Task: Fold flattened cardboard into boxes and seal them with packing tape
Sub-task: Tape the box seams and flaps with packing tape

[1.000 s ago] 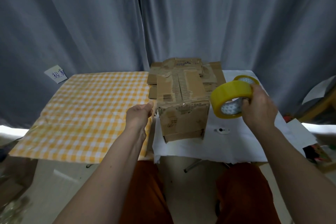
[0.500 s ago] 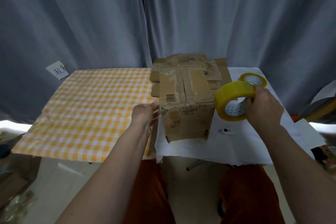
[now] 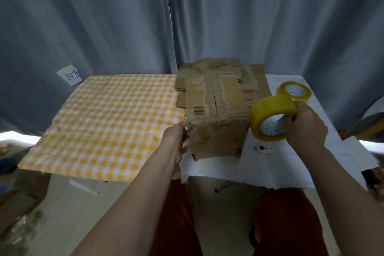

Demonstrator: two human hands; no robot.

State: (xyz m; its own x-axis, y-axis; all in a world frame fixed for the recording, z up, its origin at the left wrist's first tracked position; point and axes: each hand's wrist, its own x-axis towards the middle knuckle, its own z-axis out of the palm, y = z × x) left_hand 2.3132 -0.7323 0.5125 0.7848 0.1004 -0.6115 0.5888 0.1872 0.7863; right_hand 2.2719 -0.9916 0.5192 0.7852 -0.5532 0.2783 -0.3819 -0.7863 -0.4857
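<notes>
Cardboard box [image 3: 217,122], flaps closed, against open left hand [image 3: 176,137]; right hand [image 3: 305,129] gripping tape roll [image 3: 271,117].

The scene is dimly and evenly lit, with a bluish cast over the pleated grey curtain [image 3: 124,16]. Bright overexposed patches are seen at the far left and right edges. Wide-angle bending is noticed toward the corners, and the lower left of the frame is rendered soft and murky.

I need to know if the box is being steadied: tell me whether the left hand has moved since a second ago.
Yes. The left hand has moved right, off the checked cloth, and now touches the cardboard box.
</notes>
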